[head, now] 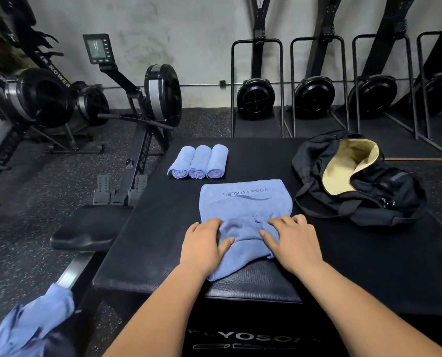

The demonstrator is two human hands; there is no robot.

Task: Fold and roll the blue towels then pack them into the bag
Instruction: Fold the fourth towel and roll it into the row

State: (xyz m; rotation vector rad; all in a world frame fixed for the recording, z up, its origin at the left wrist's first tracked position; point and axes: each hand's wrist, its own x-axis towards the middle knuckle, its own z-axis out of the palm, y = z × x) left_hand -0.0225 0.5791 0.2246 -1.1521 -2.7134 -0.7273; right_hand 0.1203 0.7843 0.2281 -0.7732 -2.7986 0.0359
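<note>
Three rolled towels are sitting just beyond the blue towel on the counter. Your left hand is curling round that towel's bunched near part, your right hand gripping it likewise; the bag is lying open to its right.

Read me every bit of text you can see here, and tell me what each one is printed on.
"YOGA FITNESS": on the blue towel, upside down to the camera.
"ROWER": on the arm of the left rowing machine.
"ROWE": on the rail of the middle rowing machine, rest hidden.
"LYOSO": on the front of the black box, ends blurred.
The monitor screen is too blurred to read.
</note>
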